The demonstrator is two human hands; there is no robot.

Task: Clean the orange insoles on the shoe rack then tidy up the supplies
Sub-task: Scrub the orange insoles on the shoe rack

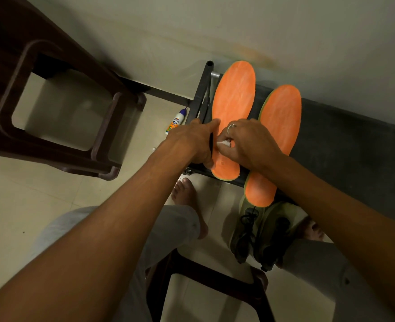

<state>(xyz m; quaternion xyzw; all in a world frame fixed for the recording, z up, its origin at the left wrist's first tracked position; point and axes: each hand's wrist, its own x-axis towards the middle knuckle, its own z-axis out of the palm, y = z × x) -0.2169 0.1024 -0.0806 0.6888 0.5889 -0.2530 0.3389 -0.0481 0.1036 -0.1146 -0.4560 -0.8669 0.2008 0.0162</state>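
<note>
We list the left orange insole (235,98) and right orange insole (280,117) atop the black shoe rack (343,140), left hand (192,142) gripping the former's edge, right hand (250,145) pinching a white wad (224,143) on it; bottle (175,122), label unreadable, on tiled floor (52,194).

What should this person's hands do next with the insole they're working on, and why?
Probably stroke the white wad pinched in the right hand up the left insole toward its toe, while the left hand grips its edge. The wad sits toward the heel end, so most of the orange surface lies ahead of it.
</note>
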